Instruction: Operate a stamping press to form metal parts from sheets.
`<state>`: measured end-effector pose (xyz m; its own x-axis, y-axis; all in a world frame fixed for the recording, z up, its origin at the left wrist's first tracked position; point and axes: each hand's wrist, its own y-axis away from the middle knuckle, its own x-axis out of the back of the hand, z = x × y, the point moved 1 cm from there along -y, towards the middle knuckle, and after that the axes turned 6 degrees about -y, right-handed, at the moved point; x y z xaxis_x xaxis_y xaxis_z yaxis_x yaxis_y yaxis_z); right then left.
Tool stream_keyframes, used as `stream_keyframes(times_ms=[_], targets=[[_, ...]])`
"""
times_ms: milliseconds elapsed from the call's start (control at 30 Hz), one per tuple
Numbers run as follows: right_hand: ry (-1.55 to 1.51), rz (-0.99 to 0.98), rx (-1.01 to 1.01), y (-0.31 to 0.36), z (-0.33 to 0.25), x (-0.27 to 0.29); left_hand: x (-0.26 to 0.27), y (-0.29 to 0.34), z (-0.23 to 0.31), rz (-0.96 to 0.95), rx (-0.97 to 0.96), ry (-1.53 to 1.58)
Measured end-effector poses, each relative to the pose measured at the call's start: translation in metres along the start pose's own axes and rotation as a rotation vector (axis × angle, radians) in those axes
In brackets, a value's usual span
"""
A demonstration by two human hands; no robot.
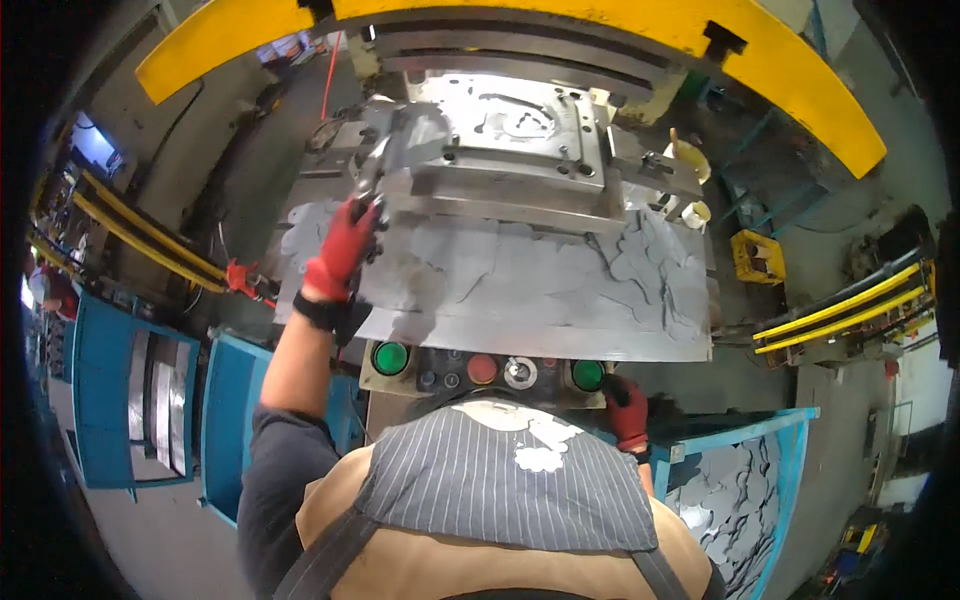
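Observation:
My left hand (342, 250), in a red glove with a black wrist band, reaches over the left of the metal work table (440, 280). Its fingers are closed round something by a silvery metal end (368, 188). A blurred grey flat piece (412, 140) lies just beyond, at the left edge of the die block (520, 190); I cannot tell whether the hand holds it. On the die's bright top is a cut-out shape (528, 122). My right hand (627, 412), also red-gloved, is low beside the right green button (588, 375); its fingers are partly hidden.
A yellow press guard (560, 22) arches overhead. The control panel (450, 365) has a left green button (391, 357) and a red button (482, 369). Grey scrap sheets (645, 265) cover the table's right. A blue bin (735, 430) of scrap stands right, another blue bin (235, 400) left.

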<state>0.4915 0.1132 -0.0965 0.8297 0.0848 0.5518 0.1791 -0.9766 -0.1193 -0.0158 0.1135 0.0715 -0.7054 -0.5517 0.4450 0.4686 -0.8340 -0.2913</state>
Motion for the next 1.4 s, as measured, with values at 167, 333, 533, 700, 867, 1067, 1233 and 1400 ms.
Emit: stream_keyframes(times_ms=[167, 333, 533, 700, 867, 1067, 1233, 1400], targets=[[0.184, -0.154, -0.036, -0.016, -0.021, 0.000, 0.052, 0.065, -0.067, 0.105, 0.515, 0.026], [0.127, -0.243, 0.171, -0.037, -0.056, -0.015, 0.105, 0.109, -0.277, 0.262, 0.128, -0.710], [0.122, -0.212, 0.059, -0.035, -0.051, -0.015, 0.076, 0.085, -0.180, 0.093, 0.895, 0.270], [-0.221, 0.001, -0.045, -0.054, -0.023, 0.000, 0.110, 0.096, -0.183, -0.092, 0.709, 0.765], [-0.271, 0.488, -0.213, -0.124, 0.035, 0.084, 0.073, 0.095, -0.118, 0.008, 0.346, 0.615], [0.702, 0.412, -0.508, -0.205, 0.093, 0.112, 0.017, 0.131, -0.116, -0.070, 0.251, 0.255], [0.443, 0.055, -0.649, -0.227, 0.106, 0.119, -0.031, 0.158, -0.076, -0.050, 0.226, 0.061], [0.525, 0.270, -0.549, -0.214, 0.087, 0.117, -0.043, 0.184, -0.076, 0.050, 0.629, 0.609]])
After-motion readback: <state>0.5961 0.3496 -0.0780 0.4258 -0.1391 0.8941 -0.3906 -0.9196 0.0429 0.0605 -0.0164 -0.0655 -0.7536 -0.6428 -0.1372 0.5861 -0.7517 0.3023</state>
